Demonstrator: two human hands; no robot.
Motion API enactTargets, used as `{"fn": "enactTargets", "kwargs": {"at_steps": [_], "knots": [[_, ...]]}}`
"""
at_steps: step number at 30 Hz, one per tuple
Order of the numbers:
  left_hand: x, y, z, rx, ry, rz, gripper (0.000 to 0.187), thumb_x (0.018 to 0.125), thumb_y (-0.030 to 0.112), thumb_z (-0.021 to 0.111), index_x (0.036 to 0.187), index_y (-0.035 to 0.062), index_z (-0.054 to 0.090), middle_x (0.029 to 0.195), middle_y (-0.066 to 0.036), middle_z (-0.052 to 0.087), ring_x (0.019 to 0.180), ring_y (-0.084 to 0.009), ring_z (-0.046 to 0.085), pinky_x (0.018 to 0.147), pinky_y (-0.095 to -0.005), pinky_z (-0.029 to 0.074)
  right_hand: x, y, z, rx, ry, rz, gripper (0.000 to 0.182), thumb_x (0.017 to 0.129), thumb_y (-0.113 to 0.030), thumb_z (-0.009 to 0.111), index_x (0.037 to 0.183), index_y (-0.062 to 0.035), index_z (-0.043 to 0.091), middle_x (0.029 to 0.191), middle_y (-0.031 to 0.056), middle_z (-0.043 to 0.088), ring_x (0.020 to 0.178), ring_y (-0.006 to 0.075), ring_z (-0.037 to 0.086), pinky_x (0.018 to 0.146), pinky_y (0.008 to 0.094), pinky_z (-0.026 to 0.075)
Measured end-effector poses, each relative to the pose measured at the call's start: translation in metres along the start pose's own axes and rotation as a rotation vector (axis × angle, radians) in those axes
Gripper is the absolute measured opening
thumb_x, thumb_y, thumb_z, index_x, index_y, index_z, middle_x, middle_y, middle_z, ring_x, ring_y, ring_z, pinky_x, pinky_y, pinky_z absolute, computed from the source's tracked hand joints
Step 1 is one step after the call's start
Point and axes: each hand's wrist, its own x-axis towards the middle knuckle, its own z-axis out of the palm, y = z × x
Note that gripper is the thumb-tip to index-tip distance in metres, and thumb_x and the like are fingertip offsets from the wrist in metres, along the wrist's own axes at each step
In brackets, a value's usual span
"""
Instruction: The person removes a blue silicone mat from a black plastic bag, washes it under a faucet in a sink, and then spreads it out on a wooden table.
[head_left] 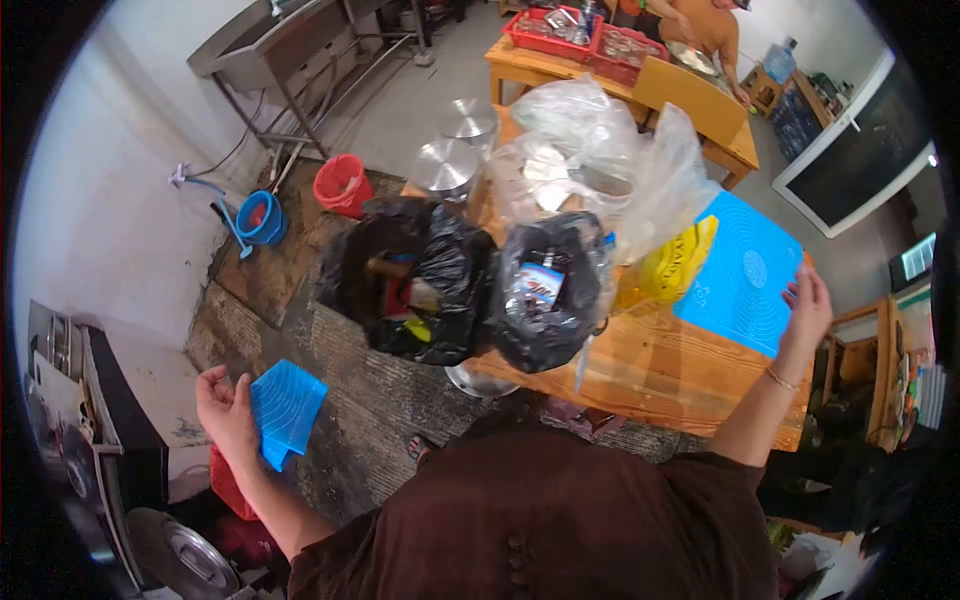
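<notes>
My left hand (pixel 228 415), out to the left above the floor, holds a folded blue silicone mat (pixel 288 408) with pale curved lines, its thumb against the edge. My right hand (pixel 810 305) is raised beside the right edge of a second blue mat (pixel 752 268), fingers a little apart and nothing seen in them. This mat lies flat on the wooden table (pixel 650 370) and has a printed round pattern. Close to its left side is a yellow bag (pixel 668 268).
Two black plastic bags, one wide (pixel 435 275) and one narrower with a labelled item (pixel 541 285), stand open by the table. Clear plastic bags (pixel 580 130) and metal pots (pixel 445 167) sit behind. Red (pixel 343 185) and blue (pixel 262 219) buckets are on the floor. A person (pixel 700 35) works at the back.
</notes>
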Motion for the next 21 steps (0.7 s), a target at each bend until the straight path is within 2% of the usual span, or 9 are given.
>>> {"fn": "enactTargets", "kwargs": {"at_steps": [3,5,8,12,14,16,17,19,21], "knots": [[0.007,-0.014,-0.010,0.000,-0.039,-0.034,0.028,0.071,-0.004,0.065,0.095,0.0006,0.051,0.060,0.004,0.036,0.054,-0.0045,0.034,0.050,-0.0193,0.030,-0.026,-0.035,-0.015,0.159,0.090,-0.053,0.022,0.081,-0.017,0.064,0.095,-0.0013,0.061,0.082,0.0037,0.059,0.071,0.0103,0.053,0.061,0.0233,0.045],[0.014,-0.028,-0.021,0.014,-0.028,-0.053,0.029,0.070,-0.004,0.065,0.095,0.0008,0.051,0.061,0.003,0.037,0.055,-0.0050,0.035,0.051,-0.0194,0.031,-0.072,-0.081,-0.007,0.203,0.098,-0.128,0.016,0.083,-0.014,0.062,0.092,-0.0010,0.061,0.080,0.0026,0.058,0.071,0.0090,0.052,0.062,0.0233,0.044],[0.027,-0.062,-0.040,0.012,0.000,-0.021,0.029,0.071,-0.003,0.064,0.096,0.0001,0.051,0.063,0.002,0.039,0.057,-0.0068,0.037,0.054,-0.0210,0.034,-0.122,-0.118,0.010,0.252,0.064,-0.304,0.017,0.086,-0.011,0.057,0.095,0.0034,0.059,0.079,0.0040,0.055,0.072,0.0113,0.051,0.067,0.0233,0.044],[0.035,-0.103,-0.066,-0.022,0.031,-0.049,0.027,0.072,-0.004,0.063,0.097,-0.0011,0.051,0.066,0.001,0.041,0.059,-0.0072,0.039,0.057,-0.0208,0.035,-0.191,-0.160,0.047,0.283,-0.009,-0.393,0.015,0.087,-0.007,0.053,0.091,0.0063,0.057,0.082,0.0071,0.055,0.073,0.0124,0.051,0.067,0.0240,0.043],[0.038,-0.127,-0.079,-0.045,0.041,-0.079,0.027,0.072,-0.004,0.063,0.096,-0.0017,0.051,0.067,0.001,0.041,0.060,-0.0069,0.039,0.057,-0.0204,0.036,-0.232,-0.179,0.069,0.366,-0.250,-0.410,0.011,0.086,-0.003,0.051,0.089,0.0054,0.057,0.081,0.0081,0.055,0.072,0.0128,0.050,0.065,0.0240,0.043],[0.040,-0.162,-0.089,-0.178,0.010,-0.153,0.026,0.074,-0.004,0.062,0.097,-0.0030,0.050,0.068,0.001,0.042,0.062,-0.0058,0.041,0.059,-0.0188,0.037,-0.277,-0.194,0.098,0.382,-0.571,-0.395,0.011,0.081,-0.004,0.055,0.088,0.0044,0.057,0.079,0.0086,0.054,0.071,0.0134,0.050,0.063,0.0235,0.041],[0.040,-0.175,-0.092,-0.171,0.017,-0.157,0.026,0.074,-0.004,0.062,0.097,-0.0030,0.050,0.068,0.001,0.042,0.062,-0.0058,0.041,0.059,-0.0188,0.037,-0.305,-0.207,0.114,0.350,-0.764,-0.331,0.015,0.077,-0.006,0.058,0.089,0.0038,0.058,0.078,0.0080,0.054,0.071,0.0134,0.051,0.063,0.0232,0.041],[0.041,-0.195,-0.100,-0.405,0.007,-0.215,0.027,0.075,-0.004,0.061,0.099,-0.0026,0.049,0.069,0.002,0.043,0.064,-0.0051,0.043,0.060,-0.0177,0.037,-0.345,-0.216,0.143,0.252,-1.164,-0.176,0.028,0.069,-0.011,0.067,0.092,0.0021,0.060,0.080,0.0064,0.055,0.072,0.0136,0.053,0.064,0.0219,0.041],[0.041,-0.213,-0.107,-0.451,0.001,-0.238,0.027,0.077,-0.004,0.060,0.100,-0.0022,0.048,0.069,0.003,0.043,0.065,-0.0043,0.044,0.060,-0.0165,0.037,-0.382,-0.211,0.175,0.174,-1.523,-0.120,0.030,0.073,-0.012,0.069,0.098,0.0001,0.059,0.081,0.0060,0.056,0.074,0.0134,0.054,0.066,0.0247,0.044]]}}
